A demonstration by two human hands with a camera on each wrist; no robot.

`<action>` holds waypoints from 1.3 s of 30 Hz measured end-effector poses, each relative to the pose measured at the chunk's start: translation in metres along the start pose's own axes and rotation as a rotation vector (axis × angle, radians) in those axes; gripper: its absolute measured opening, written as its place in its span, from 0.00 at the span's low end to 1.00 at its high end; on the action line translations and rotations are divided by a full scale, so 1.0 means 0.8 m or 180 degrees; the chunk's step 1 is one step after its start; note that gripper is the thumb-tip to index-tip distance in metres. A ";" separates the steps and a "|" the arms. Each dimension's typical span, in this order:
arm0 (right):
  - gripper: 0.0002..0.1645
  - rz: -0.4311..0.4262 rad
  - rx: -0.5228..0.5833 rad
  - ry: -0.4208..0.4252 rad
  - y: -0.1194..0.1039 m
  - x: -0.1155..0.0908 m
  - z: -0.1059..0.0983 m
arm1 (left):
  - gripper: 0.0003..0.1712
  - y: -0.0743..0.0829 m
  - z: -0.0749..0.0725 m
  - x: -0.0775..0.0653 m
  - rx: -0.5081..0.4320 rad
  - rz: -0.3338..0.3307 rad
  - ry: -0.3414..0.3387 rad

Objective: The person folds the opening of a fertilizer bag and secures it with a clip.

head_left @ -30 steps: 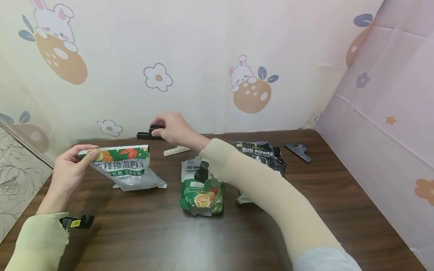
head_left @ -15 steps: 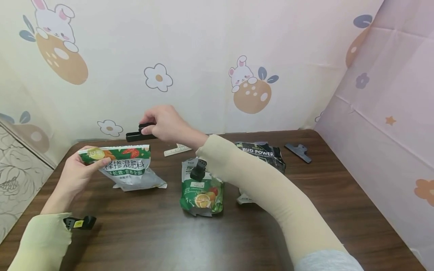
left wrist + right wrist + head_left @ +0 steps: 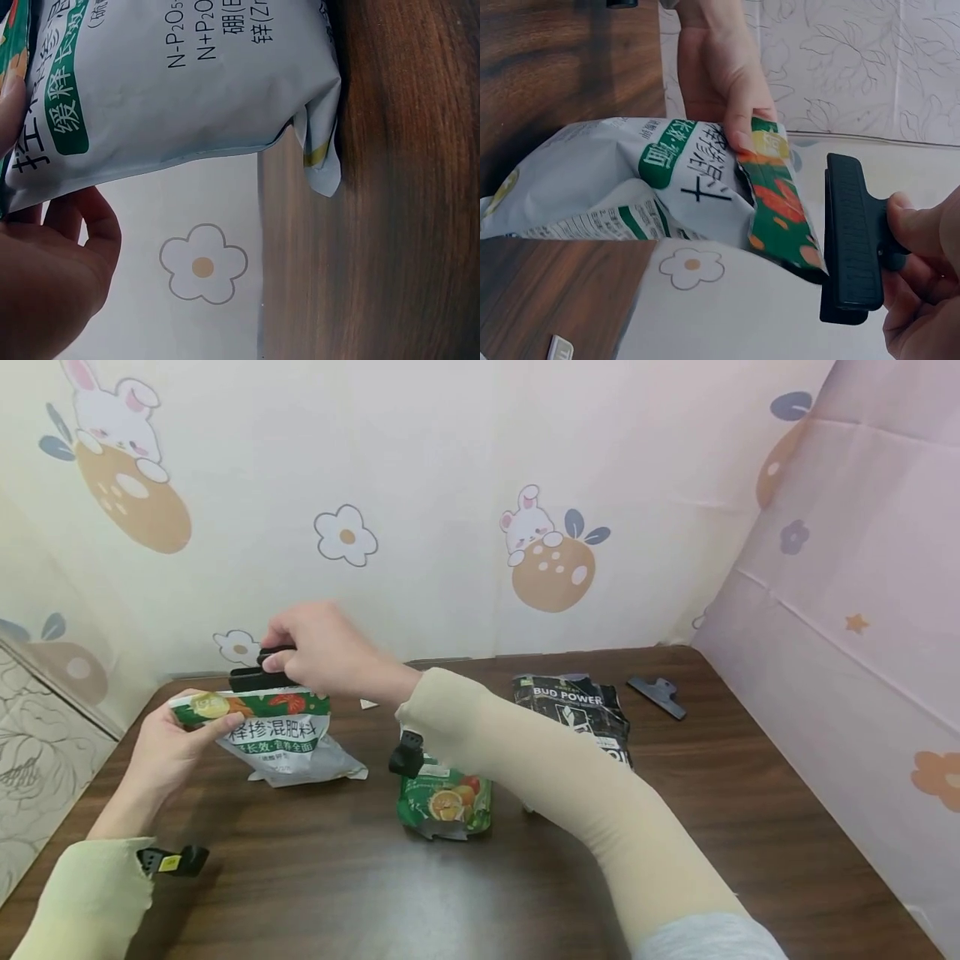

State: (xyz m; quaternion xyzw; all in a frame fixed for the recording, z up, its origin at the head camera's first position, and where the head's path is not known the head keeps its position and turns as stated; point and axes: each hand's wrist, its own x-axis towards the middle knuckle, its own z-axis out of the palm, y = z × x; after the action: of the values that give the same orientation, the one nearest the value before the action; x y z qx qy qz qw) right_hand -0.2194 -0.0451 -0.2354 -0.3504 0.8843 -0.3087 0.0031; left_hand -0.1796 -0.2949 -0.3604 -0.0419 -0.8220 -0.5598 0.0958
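Note:
A grey-white and green fertilizer bag (image 3: pixel 281 752) stands on the table at the left, its green top (image 3: pixel 780 199) folded over. At the fold's left end my left hand (image 3: pixel 168 747) pinches it between thumb and fingers. My right hand (image 3: pixel 322 647) grips a black bag clip (image 3: pixel 851 232) by its handles. The clip hangs just above the folded edge in the head view; I cannot tell whether they touch. In the left wrist view the bag's grey side (image 3: pixel 187 82) fills the upper part, and the clip is out of sight.
A green fertilizer bag (image 3: pixel 446 806) lies mid-table, partly under my right forearm. Behind the arm lies a black "BUD POWER" bag (image 3: pixel 573 706). A grey clip (image 3: pixel 658 696) rests at the back right. A small pale piece (image 3: pixel 367 703) shows near the right wrist. A patterned wall backs the table.
My right hand has carried the black clip leftward, from behind the bag's right side to just above its folded top. My left thumb has shifted further right along the fold.

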 end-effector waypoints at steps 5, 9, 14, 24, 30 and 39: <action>0.06 0.0075 -0.0248 -0.0128 -0.013 0.009 0.013 | 0.12 -0.003 0.001 -0.004 -0.0196 0.0030 0.0028; 0.08 0.0127 -0.0394 -0.0207 -0.019 0.012 0.021 | 0.12 -0.004 0.004 -0.006 -0.0292 0.0073 0.0015; 0.08 0.0204 -0.0422 -0.0215 -0.024 0.014 0.030 | 0.13 -0.004 0.004 -0.009 -0.0196 0.0067 0.0051; 0.08 0.0171 -0.0936 -0.0196 -0.028 0.021 0.054 | 0.13 -0.004 0.007 -0.011 -0.0827 0.0129 0.0060; 0.09 0.0107 -0.1143 -0.0268 -0.029 0.019 0.062 | 0.14 -0.003 0.009 -0.009 -0.0717 0.0167 0.0069; 0.11 0.0186 -0.1164 -0.0269 -0.032 0.017 0.062 | 0.28 -0.002 0.010 -0.003 -0.0917 0.0237 -0.0137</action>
State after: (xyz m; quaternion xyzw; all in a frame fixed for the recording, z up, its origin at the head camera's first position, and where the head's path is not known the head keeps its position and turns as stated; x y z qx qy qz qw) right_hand -0.2031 -0.0953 -0.2589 -0.3320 0.9345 -0.1276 -0.0145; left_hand -0.1789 -0.2879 -0.3653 -0.0978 -0.7329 -0.6670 0.0918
